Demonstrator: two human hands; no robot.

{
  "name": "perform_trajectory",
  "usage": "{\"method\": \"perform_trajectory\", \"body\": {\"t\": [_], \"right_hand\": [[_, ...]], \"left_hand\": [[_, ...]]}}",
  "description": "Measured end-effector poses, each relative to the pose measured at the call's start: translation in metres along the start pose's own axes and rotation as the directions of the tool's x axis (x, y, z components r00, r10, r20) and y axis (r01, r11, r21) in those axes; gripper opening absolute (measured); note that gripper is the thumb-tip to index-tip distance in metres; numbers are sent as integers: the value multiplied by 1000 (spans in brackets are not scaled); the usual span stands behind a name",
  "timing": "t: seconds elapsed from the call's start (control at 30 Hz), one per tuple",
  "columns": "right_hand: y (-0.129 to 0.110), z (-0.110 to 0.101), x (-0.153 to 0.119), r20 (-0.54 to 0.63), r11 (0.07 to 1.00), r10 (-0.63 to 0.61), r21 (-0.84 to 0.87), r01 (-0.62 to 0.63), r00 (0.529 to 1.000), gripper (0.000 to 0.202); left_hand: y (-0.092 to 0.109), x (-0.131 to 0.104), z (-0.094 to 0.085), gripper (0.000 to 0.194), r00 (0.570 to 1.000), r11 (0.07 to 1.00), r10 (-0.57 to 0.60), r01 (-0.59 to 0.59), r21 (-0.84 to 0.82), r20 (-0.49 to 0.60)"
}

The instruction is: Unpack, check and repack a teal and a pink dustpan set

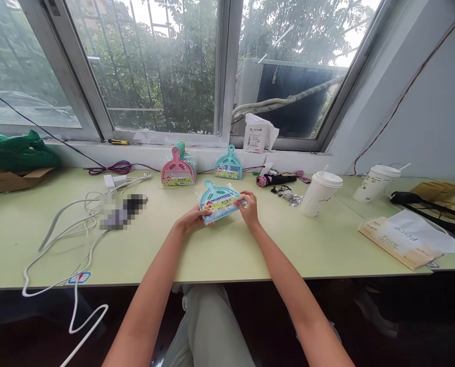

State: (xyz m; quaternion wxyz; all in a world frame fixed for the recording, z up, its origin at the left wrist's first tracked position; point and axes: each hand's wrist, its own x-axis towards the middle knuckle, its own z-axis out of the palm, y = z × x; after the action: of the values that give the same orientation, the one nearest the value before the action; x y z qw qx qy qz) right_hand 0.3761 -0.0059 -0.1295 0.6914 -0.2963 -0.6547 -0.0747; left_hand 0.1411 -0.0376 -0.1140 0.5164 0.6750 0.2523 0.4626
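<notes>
A blue mini dustpan set (219, 198) in clear plastic wrap, with a small brush and a printed label, is tilted just over the table in front of me. My left hand (192, 218) grips its lower left corner, thumb on the front. At the right edge, my right hand (248, 208) pinches the wrapper between thumb and fingers. Behind, a row of wrapped dustpan sets (177, 168), pink at the front and green further back, leans near the sill. Another blue dustpan set (228, 164) stands to the right of that row.
White cables (65, 232) sprawl over the left of the table (220, 260). Two lidded white cups (321, 193) (376, 183), a folded umbrella (275, 180), keys (288, 194) and a tissue pack (403, 239) lie right. A green bag (23, 153) sits far left.
</notes>
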Motion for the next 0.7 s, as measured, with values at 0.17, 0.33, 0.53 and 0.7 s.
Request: {"method": "perform_trajectory", "body": {"t": [0.17, 0.33, 0.53, 0.7], "right_hand": [[15, 4, 1, 114, 960, 196, 182, -215, 974, 22], [20, 5, -2, 245, 881, 294, 305, -361, 924, 41], [27, 7, 0, 448, 554, 489, 504, -663, 749, 54], [37, 10, 2, 339, 504, 571, 573, -646, 747, 34]], "left_hand": [[-5, 1, 2, 60, 1000, 997, -16, 16, 71, -5], [-7, 2, 2, 71, 999, 997, 9, -6, 76, -32], [-6, 1, 15, 81, 993, 990, 35, -20, 137, -112], [-3, 2, 25, 105, 908, 945, 259, -168, 280, -329]]}}
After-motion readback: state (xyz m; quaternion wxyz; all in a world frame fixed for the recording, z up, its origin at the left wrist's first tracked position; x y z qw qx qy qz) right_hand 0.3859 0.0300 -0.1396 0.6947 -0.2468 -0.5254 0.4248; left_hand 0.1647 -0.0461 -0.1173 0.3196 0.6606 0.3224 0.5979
